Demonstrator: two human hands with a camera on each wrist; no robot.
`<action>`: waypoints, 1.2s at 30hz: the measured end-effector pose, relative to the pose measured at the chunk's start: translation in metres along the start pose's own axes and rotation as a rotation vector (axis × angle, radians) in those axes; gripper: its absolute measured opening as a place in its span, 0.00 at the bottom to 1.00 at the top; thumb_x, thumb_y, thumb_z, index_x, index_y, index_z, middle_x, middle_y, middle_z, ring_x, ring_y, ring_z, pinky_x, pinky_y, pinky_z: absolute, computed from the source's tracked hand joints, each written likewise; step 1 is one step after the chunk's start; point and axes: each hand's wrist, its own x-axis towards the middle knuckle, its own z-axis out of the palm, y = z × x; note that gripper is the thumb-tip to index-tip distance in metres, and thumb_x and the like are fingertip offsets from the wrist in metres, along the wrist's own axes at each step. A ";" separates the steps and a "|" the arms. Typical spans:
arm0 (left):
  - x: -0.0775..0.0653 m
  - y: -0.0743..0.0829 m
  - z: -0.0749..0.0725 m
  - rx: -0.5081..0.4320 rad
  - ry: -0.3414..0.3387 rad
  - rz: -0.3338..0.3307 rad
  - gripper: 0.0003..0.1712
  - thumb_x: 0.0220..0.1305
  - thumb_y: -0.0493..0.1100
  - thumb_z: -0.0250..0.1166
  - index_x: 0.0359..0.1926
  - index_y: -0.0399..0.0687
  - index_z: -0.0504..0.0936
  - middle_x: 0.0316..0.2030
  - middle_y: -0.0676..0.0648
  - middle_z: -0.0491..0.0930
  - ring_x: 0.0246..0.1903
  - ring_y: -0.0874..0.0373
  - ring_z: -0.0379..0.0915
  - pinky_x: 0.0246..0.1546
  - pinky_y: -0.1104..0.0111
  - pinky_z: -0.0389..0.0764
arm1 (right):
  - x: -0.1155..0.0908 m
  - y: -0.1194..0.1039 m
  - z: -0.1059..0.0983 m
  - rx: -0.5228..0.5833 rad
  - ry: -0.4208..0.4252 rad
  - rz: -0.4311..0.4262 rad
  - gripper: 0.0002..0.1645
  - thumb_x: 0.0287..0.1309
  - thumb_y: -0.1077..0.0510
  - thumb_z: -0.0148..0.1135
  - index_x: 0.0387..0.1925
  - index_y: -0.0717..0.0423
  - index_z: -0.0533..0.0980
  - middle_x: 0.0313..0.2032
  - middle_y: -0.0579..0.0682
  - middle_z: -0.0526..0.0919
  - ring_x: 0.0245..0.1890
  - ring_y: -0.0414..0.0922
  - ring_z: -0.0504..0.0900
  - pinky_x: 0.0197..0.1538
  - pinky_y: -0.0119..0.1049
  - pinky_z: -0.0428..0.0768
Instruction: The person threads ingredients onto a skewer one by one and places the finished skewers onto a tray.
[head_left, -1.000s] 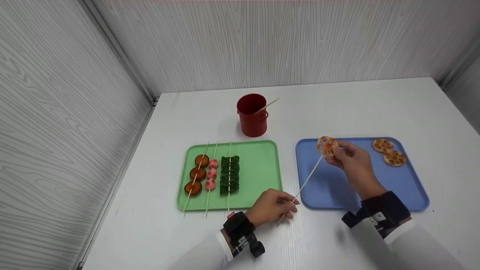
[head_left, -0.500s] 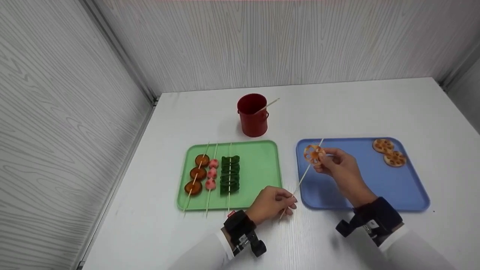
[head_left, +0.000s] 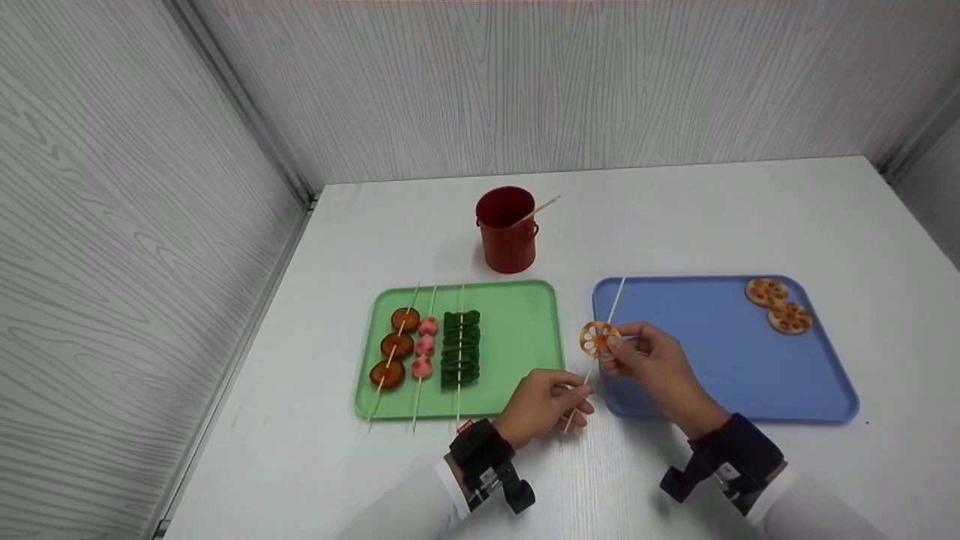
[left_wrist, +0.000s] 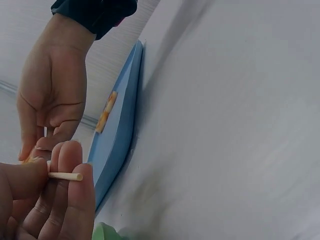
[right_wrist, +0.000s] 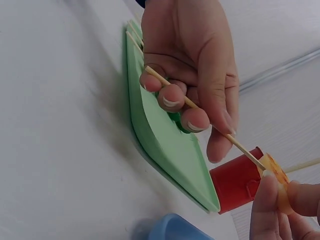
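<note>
My left hand (head_left: 546, 407) pinches a thin wooden skewer (head_left: 616, 298) near its lower end; the blunt end (left_wrist: 75, 176) pokes out past the fingers in the left wrist view. With thumb and fingers, my right hand (head_left: 660, 373) pinches a lotus root slice (head_left: 598, 340), which is threaded on the skewer just above the left hand. In the right wrist view the skewer runs from the left hand (right_wrist: 192, 65) into the slice (right_wrist: 274, 172). Two more lotus root slices (head_left: 789, 318) lie at the far right corner of the blue tray (head_left: 720, 360).
On the left, a green tray (head_left: 521, 330) carries skewers of brown round slices (head_left: 397, 346), pink balls (head_left: 425, 345) and folded dark green pieces (head_left: 460, 349). Behind the trays stands a red bucket (head_left: 508, 247) with a skewer (head_left: 544, 205) leaning out of it.
The slice, held at the skewer's upper tip a second ago, has slid down along it toward the left hand. My right hand has moved left and nearer; the left hand has barely shifted.
</note>
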 end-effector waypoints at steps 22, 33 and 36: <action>0.006 0.005 -0.005 -0.014 0.046 0.049 0.10 0.66 0.35 0.63 0.37 0.27 0.83 0.31 0.28 0.82 0.21 0.59 0.78 0.21 0.72 0.78 | -0.014 0.010 0.016 -0.030 -0.024 -0.029 0.19 0.65 0.65 0.59 0.51 0.73 0.67 0.30 0.52 0.81 0.30 0.39 0.83 0.43 0.39 0.85; 0.007 0.007 -0.005 -0.053 -0.048 0.028 0.11 0.67 0.33 0.60 0.44 0.24 0.79 0.38 0.29 0.82 0.27 0.57 0.82 0.30 0.68 0.84 | -0.010 0.007 0.010 -0.112 0.022 -0.085 0.18 0.61 0.65 0.64 0.50 0.73 0.75 0.32 0.55 0.84 0.30 0.42 0.84 0.41 0.41 0.85; 0.006 0.006 -0.005 -0.062 -0.076 0.025 0.11 0.67 0.31 0.59 0.46 0.25 0.78 0.39 0.29 0.82 0.29 0.56 0.83 0.32 0.66 0.85 | -0.009 0.005 0.008 -0.139 0.011 -0.095 0.18 0.61 0.64 0.64 0.50 0.72 0.75 0.33 0.57 0.84 0.30 0.43 0.84 0.41 0.43 0.85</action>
